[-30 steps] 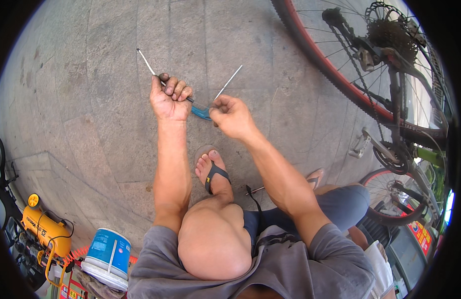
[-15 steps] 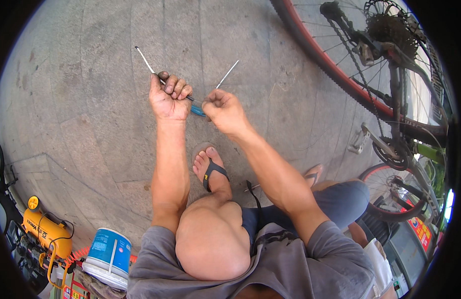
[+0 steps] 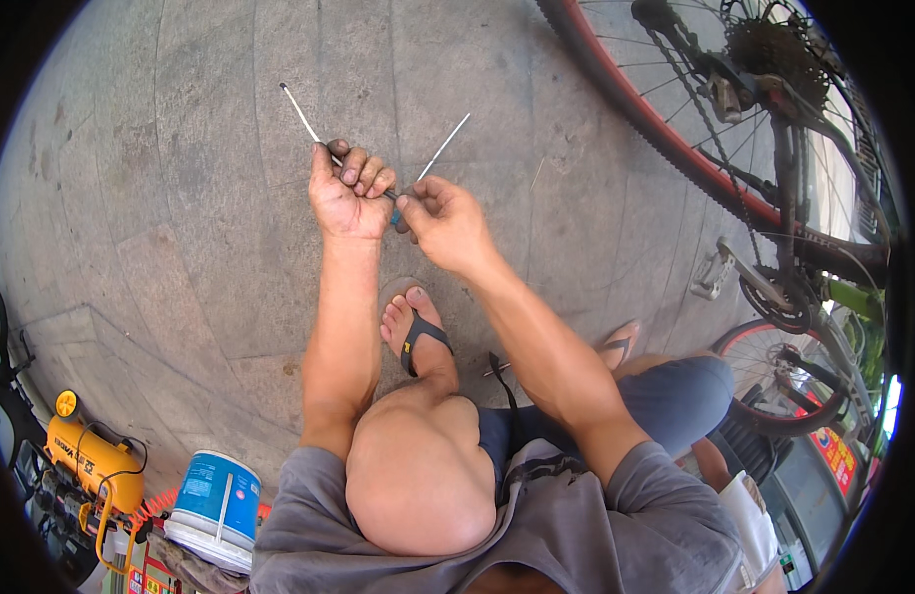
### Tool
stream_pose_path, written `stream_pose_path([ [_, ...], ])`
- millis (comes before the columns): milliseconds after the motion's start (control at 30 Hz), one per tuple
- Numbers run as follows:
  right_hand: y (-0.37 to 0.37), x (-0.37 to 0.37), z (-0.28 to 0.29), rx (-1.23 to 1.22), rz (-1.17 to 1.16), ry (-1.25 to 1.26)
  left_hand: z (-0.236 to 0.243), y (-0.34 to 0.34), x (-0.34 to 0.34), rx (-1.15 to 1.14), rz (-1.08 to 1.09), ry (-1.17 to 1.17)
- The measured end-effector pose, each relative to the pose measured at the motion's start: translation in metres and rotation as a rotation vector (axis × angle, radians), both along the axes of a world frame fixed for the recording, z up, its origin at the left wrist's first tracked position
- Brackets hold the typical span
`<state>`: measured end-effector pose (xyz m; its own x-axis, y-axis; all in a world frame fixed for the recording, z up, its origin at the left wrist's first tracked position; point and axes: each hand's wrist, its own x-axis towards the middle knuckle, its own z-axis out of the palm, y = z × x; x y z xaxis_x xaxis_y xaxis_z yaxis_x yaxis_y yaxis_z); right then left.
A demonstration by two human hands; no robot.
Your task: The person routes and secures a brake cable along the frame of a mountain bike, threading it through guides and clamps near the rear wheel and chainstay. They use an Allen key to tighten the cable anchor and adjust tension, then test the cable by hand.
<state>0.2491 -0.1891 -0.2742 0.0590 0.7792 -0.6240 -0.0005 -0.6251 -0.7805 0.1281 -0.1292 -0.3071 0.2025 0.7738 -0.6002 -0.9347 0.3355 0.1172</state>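
My left hand, palm up with dark-smudged fingers, is closed around a thin rod-like piece. Its pale length with a dark tip sticks out past the thumb, and a dark part emerges toward my other hand. My right hand is closed in a pinch close beside it, at the end of that dark part. A slim silver rod slants up from behind the right fingers. Between the hands shows a bit of a blue piece; whether it joins the silver rod is hidden.
A bicycle with a red-rimmed tyre and chain stands at the right. At lower left are a yellow air compressor, a coiled red hose and a blue-and-white bucket. Grey paving lies beneath my sandalled foot.
My left hand has shifted slightly right and down, closer to the right hand, and the pale rod moved with it. Less of the blue piece shows. The silver rod moved slightly left and up.
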Motion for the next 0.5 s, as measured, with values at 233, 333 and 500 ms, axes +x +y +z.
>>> stream_pose_path([
  [233,-0.016,0.012,-0.002,0.016,0.083,-0.070,-0.002,0.001,-0.007,0.018,0.057,-0.011],
  [333,-0.004,0.004,0.007,0.057,0.102,-0.123,-0.005,-0.004,0.000,0.053,0.035,-0.075],
  [500,-0.027,0.017,0.004,0.087,0.028,-0.110,-0.005,-0.004,-0.005,0.041,0.051,-0.062],
])
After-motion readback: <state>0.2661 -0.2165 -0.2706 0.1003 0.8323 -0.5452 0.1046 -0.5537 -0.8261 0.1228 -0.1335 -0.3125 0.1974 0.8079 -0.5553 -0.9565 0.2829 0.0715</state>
